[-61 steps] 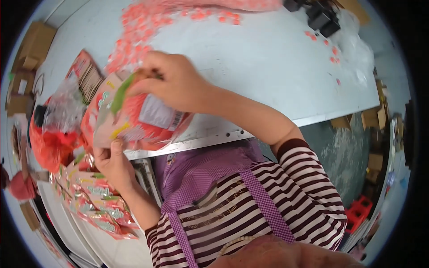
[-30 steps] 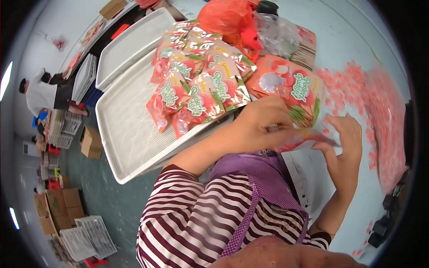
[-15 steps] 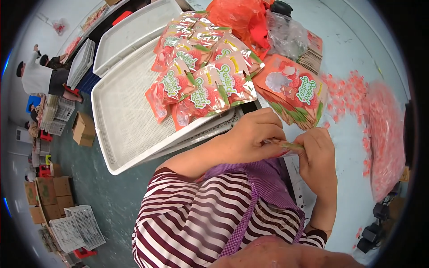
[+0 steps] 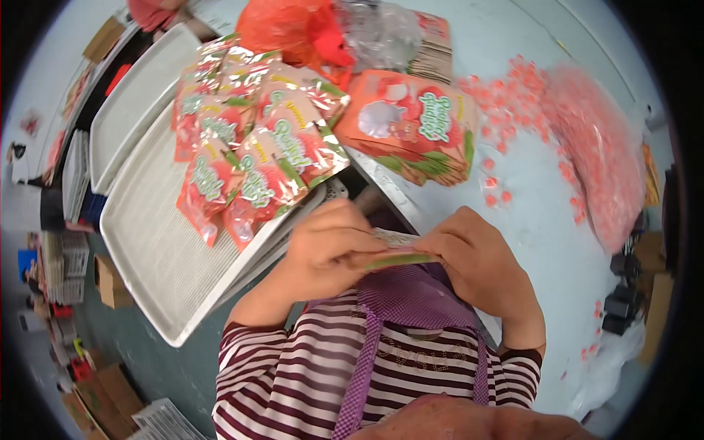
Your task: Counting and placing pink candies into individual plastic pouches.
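Hands met close to my chest: my left hand (image 4: 330, 246) and right hand (image 4: 477, 260) had their fingers curled shut on one flat pouch (image 4: 400, 249) between them, held edge-on above the table edge (image 4: 400, 202). Filled red pouches (image 4: 253, 158) already lay heaped on the white tray (image 4: 158, 257) to my left. A stack of empty pouches (image 4: 411, 125) and loose pink candies (image 4: 579, 139) on the table suggested, by my reckoning, plenty left.

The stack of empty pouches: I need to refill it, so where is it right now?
In the head view the stack of empty pouches lies on the table, upper centre, right of the filled packets on the tray.
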A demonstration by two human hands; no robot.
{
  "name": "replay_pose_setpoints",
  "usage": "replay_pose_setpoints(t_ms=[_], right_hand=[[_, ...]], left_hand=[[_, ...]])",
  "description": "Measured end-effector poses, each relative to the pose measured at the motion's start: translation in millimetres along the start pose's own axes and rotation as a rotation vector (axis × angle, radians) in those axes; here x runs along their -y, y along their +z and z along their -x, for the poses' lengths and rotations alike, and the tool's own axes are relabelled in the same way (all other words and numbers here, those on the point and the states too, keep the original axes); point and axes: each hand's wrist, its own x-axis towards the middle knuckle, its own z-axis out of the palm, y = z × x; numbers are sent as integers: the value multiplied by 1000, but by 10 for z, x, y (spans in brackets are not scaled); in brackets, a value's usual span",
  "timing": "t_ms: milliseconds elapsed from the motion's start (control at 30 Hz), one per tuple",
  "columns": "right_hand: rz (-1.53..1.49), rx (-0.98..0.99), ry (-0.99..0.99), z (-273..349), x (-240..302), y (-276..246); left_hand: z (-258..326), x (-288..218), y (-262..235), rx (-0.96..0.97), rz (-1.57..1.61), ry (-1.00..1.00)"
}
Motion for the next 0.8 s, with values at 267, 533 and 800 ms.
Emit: replay_pose_setpoints(t_ms=[267,533,800], right_hand=[[-165,-58,-4,75,-109,0],[-118,-244,33,71,-81,82],[-327,-528,235,275,-557,7]], left_hand=[[153,124,-122,-104,192,-166],[386,107,-14,-200,488,-680],[398,-282,-1370,-1017,-869,-377]])
